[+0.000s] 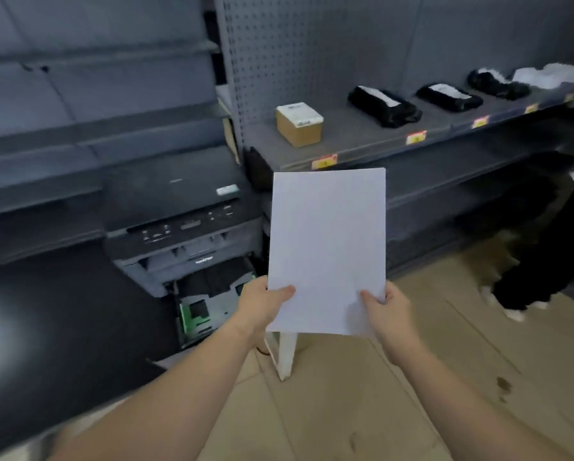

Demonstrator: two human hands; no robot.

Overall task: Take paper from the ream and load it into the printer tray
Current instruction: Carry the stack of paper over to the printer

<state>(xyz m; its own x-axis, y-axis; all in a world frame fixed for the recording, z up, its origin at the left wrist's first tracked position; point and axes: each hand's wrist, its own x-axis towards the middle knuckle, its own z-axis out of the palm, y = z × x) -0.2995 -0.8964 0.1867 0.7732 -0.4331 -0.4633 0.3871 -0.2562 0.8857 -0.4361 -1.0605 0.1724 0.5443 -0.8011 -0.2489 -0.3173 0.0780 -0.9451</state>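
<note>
I hold a white stack of paper [327, 247] upright in front of me, its long side vertical. My left hand [262, 302] grips its lower left corner and my right hand [390, 314] grips its lower right corner, thumbs on the front face. To the left stands a black printer [179, 211] on a dark surface. Its paper tray [205, 307] is pulled out below it, showing green guides, and lies just left of my left hand. No ream is visible.
A grey shelf [362, 141] runs behind the paper with a small cardboard box [299, 124], black packages [383, 106] and yellow price tags. A white stool leg [285, 354] shows beneath the paper. A black and white animal [545, 261] stands on the tan floor at the right.
</note>
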